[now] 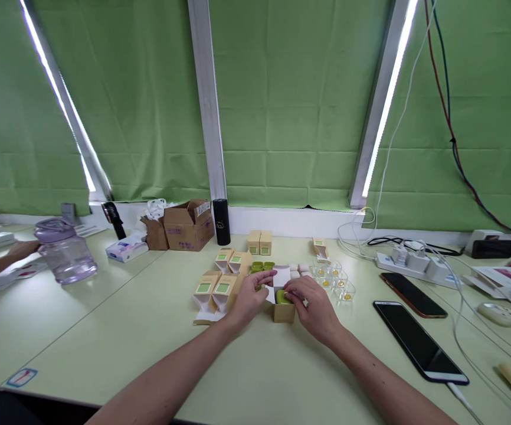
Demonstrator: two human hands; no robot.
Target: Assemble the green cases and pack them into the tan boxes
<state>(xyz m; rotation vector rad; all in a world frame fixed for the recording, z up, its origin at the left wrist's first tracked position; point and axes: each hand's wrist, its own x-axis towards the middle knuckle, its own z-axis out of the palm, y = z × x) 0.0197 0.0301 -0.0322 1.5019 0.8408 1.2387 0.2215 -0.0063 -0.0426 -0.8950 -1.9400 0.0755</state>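
Note:
A small open cardboard box (284,314) stands in front of me with its white inner flaps raised. Inside its mouth sits a green, rounded-square piece (282,297). My right hand (312,304) pinches this piece from the right, fingers curled at the box opening. On the other side, my left hand (250,297) has thumb and fingers closed around the box's left white flap. Several similar green pieces (262,266) lie just behind my left hand. Small white pieces (298,268) and clear cups with yellow centres (340,283) stand beyond my right hand.
Kraft boxes (213,289) with green labels stand left of my hands; two more boxes (259,242) stand behind. Two phones (419,339), cables and a power strip (419,265) lie right. A purple jug (66,251), tissues and another person's hand (23,249) are left.

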